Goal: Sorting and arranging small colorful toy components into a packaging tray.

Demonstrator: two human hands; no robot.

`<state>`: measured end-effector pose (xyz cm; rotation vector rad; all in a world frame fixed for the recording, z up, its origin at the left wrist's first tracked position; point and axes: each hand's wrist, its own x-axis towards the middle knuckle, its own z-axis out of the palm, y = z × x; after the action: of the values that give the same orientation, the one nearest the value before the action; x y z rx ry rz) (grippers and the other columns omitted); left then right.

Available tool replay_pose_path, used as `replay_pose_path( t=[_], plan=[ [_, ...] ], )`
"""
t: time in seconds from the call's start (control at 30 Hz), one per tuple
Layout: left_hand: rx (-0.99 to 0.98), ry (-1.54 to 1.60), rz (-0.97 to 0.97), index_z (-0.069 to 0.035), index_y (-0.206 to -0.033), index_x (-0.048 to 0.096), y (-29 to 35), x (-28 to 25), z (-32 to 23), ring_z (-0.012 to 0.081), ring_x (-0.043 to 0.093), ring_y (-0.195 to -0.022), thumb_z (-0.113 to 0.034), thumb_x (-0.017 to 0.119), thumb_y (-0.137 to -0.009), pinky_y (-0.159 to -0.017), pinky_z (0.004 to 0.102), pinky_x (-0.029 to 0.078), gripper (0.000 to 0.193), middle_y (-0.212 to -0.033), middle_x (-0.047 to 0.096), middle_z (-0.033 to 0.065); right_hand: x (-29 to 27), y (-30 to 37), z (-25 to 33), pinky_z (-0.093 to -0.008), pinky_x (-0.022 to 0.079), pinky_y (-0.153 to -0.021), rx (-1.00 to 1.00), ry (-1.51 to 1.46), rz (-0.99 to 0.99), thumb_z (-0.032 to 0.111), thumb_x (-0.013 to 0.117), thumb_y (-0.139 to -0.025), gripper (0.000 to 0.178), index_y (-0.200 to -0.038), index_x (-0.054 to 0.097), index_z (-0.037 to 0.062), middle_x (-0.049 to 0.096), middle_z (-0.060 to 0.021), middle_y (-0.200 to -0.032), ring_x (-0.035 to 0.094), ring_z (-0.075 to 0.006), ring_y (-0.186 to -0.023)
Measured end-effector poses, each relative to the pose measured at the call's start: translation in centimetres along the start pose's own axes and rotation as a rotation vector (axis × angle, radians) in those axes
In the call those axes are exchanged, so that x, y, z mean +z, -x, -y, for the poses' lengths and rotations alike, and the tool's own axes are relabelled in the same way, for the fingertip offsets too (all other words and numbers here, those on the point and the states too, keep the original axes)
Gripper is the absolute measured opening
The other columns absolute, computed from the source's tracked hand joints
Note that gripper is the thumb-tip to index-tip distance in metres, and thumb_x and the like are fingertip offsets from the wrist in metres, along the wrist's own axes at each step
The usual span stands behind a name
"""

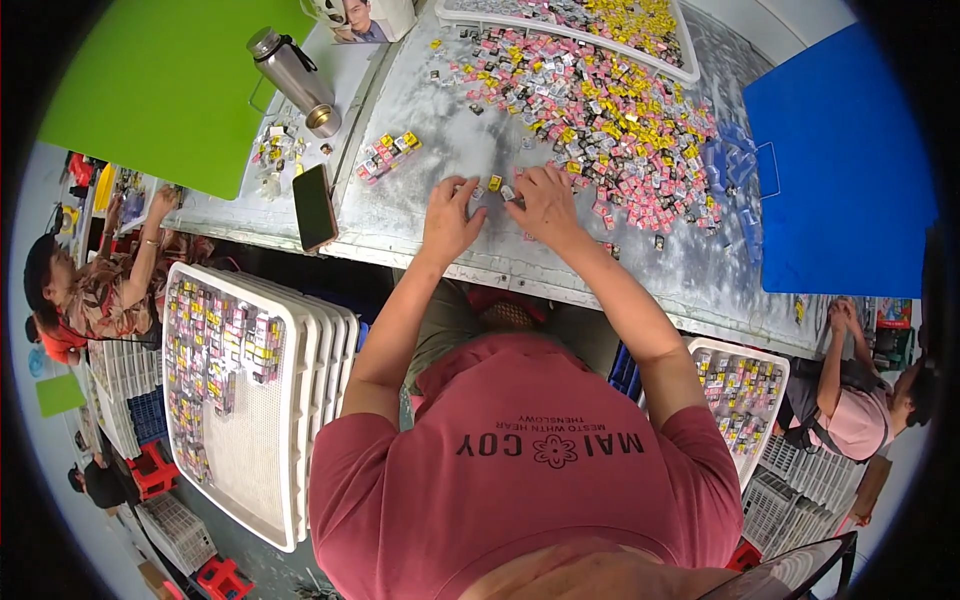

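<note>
Near the table's front edge my left hand point(452, 225) has curved fingers, with a gap between thumb and forefinger. A small pale block point(477, 193) lies by its fingertips. Opposite, my right hand point(548, 208) is bent at the edge of the loose pile, with thumb and forefinger close around a small white block point(507, 193). One small yellow block point(495, 183) is on the metal table between the two hands. The loose pile point(610, 120) of pink, yellow, white and black blocks spreads ahead and to the right. To the left, several blocks stand together in a neat cluster point(388, 155).
At the left are a phone point(316, 207), a steel flask point(293, 80) and a green board point(160, 90). A blue board point(850, 160) bounds the right side; a white tray point(690, 60) sits at the back. Stacked trays point(290, 420) flank me. Other people work at both sides.
</note>
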<state>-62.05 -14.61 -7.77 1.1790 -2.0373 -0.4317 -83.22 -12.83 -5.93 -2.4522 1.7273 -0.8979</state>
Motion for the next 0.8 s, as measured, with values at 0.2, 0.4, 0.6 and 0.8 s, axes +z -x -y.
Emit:
replay_pose_path(
  t=[0.2, 0.4, 0.6, 0.8],
  plan=[
    [-0.064, 0.061, 0.019, -0.002, -0.119, 0.070, 0.4, -0.4, 0.5, 0.0339, 0.061, -0.101, -0.002, 0.075, -0.078, -0.089, 0.0417, 0.052, 0.041, -0.114, 0.061, 0.0146, 0.3, -0.1, -0.3, -0.0473, 0.041, -0.095, -0.003, -0.061, 0.051, 0.020, 0.082, -0.076, 0.034, -0.105, 0.067, 0.0111, 0.063, -0.0075, -0.109, 0.058, -0.0298, -0.108],
    [-0.151, 0.103, 0.047, -0.002, -0.113, 0.072, -0.4, -0.4, 0.9, 0.0316, 0.066, -0.086, -0.003, 0.077, -0.081, -0.076, 0.0388, 0.055, 0.033, -0.108, 0.063, 0.0141, 1.0, -1.5, 0.0, -0.0440, 0.041, -0.094, -0.029, -0.030, 0.087, 0.020, 0.079, -0.080, 0.045, -0.123, 0.067, 0.0117, 0.062, -0.0068, -0.110, 0.058, -0.0283, -0.109],
    [-0.152, 0.135, 0.104, -0.004, -0.109, 0.073, -0.8, -1.0, 1.4, 0.0310, 0.066, -0.084, -0.006, 0.081, -0.079, -0.075, 0.0396, 0.056, 0.031, -0.106, 0.064, 0.0134, 1.3, -2.0, 0.2, -0.0436, 0.041, -0.091, -0.007, -0.035, 0.131, 0.019, 0.079, -0.080, 0.033, -0.111, 0.070, 0.0146, 0.061, -0.0042, -0.104, 0.058, -0.0265, -0.107],
    [-0.153, 0.139, 0.124, -0.005, -0.099, 0.073, -0.5, -0.9, 1.3, 0.0325, 0.065, -0.087, -0.009, 0.082, -0.076, -0.078, 0.0420, 0.055, 0.025, -0.103, 0.064, 0.0132, 1.0, -1.5, 0.2, -0.0444, 0.040, -0.091, -0.004, -0.076, 0.113, 0.018, 0.078, -0.080, 0.028, -0.106, 0.071, 0.0139, 0.061, -0.0041, -0.103, 0.059, -0.0268, -0.106]
  ],
)
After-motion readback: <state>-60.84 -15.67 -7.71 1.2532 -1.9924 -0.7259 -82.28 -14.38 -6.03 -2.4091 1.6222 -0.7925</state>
